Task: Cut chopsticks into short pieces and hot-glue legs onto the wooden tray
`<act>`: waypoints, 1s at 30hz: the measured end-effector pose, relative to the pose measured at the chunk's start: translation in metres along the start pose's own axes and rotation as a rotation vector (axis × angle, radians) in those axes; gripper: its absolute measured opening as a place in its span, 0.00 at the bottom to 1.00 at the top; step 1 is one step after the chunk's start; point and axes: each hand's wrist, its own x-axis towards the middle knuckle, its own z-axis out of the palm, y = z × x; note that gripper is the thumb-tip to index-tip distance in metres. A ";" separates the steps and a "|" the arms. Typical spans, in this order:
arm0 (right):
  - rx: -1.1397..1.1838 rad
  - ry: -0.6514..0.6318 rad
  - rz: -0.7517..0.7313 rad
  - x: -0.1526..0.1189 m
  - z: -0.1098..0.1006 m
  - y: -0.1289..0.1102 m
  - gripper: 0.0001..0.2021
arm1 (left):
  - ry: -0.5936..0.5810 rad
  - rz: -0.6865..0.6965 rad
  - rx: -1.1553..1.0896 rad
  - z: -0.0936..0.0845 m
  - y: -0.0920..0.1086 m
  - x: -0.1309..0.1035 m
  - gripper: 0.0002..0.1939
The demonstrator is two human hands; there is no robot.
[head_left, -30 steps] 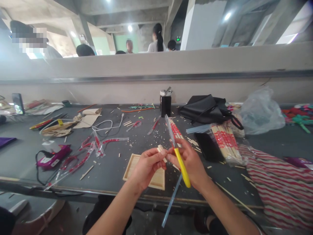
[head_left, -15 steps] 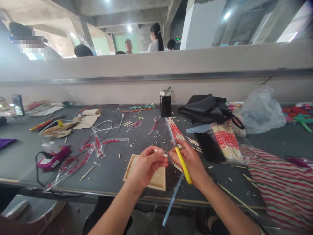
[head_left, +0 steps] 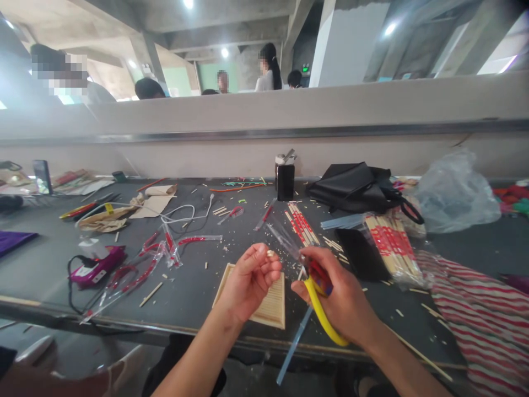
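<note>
Above the left part of a small wooden tray (head_left: 270, 318), my left hand (head_left: 252, 278) pinches a tiny pale wooden piece (head_left: 270, 253) between thumb and fingers. To its right, my right hand (head_left: 339, 292) is wrapped round yellow-handled pliers (head_left: 321, 314), whose metal head points up and left. Part of a red handle shows under the fingers. The tray has a ribbed inside and is partly covered by my left hand and forearm. A translucent blue stick (head_left: 294, 347) sticks out over the table's front edge below my right hand.
Bundled sticks (head_left: 390, 242), a black phone (head_left: 359, 255), a black bag (head_left: 355, 187) and striped cloth (head_left: 458, 309) lie right. A bottle (head_left: 285, 176) stands behind; a purple power strip (head_left: 97, 266) and red-filled plastic tubes (head_left: 165, 248) lie left. Chips litter the table (head_left: 177, 298).
My right hand has moved a little right and away from my left hand, and more of the yellow handle shows. The camera view has shifted slightly.
</note>
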 end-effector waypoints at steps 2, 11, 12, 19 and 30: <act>-0.164 0.003 -0.108 -0.001 -0.003 0.001 0.22 | 0.003 0.013 0.011 0.000 0.000 0.001 0.06; -0.376 -0.059 -0.272 0.001 -0.008 -0.001 0.22 | -0.068 0.043 0.022 0.000 -0.002 0.000 0.12; -0.390 -0.063 -0.276 0.001 -0.008 -0.001 0.22 | -0.070 0.046 0.030 -0.001 -0.003 0.001 0.11; -0.454 -0.072 -0.263 0.000 -0.009 -0.002 0.22 | -0.088 0.031 0.105 0.001 -0.003 0.000 0.13; -0.501 -0.119 -0.279 0.001 -0.004 0.006 0.25 | -0.028 0.073 0.092 0.005 -0.008 0.001 0.13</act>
